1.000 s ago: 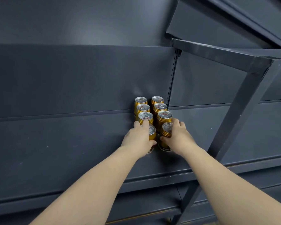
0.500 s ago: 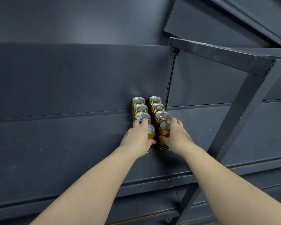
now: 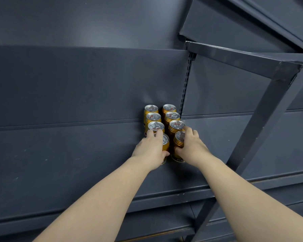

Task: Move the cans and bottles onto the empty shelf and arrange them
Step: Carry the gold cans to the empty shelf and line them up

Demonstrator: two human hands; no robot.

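1. While both hands are on the frontmost pair, eight gold cans (image 3: pixel 171 117) stand upright on the dark shelf (image 3: pixel 59 163) in two files of four, running from the back panel (image 3: pixel 77 84) toward the front edge, just left of the slotted upright (image 3: pixel 186 84)
2. Left hand (image 3: pixel 151 149) grips the front-left can (image 3: pixel 165 143): its fingers curl over the lid and the thumb presses the near side
3. Right hand (image 3: pixel 193 147) grips the front-right can (image 3: pixel 179 141): its fingers wrap round the far side and the thumb sits low on the near wall
4. Both held cans appear to rest on the shelf, close against the can behind each; a narrow gap separates the two files
5. Judged done: a tidy block of eight is in place, and this last pair looks to be getting lined up with the rest
6. Judged left: letting go, then whatever stock waits out of view. No bottles show anywhere on the shelf, and the long stretch left of the block is bare, so the task seems early to middling; how many cans or bottles remain elsewhere cannot be told
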